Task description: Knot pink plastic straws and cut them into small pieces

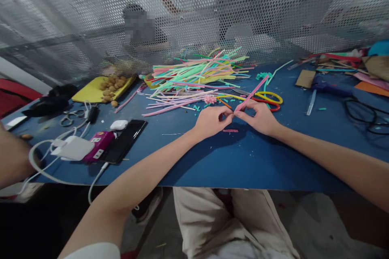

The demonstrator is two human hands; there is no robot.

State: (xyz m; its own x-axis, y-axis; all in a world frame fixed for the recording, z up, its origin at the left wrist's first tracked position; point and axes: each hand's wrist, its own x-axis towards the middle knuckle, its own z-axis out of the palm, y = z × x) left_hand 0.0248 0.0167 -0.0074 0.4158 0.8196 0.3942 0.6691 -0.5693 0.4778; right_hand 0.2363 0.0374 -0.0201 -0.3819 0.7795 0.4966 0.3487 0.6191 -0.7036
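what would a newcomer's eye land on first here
Probably the tangled heap of pastel sticks at the back middle of the blue table. Next, the left hand and right hand, fingertips together just in front of it, with a pink strip slanting up from the right. Farther left, brown lumps sit on a yellow sheet.

A short white sleeve (95,251) and loose, creased beige trousers (199,214) are worn.

Over the blue desk (237,166), the left hand (212,121) and right hand (261,118) meet at the fingertips, the right hand pinching a pink strip (257,88) that slants upward. A heap of coloured strips (200,71) lies beyond; a black phone (127,143) lies left.
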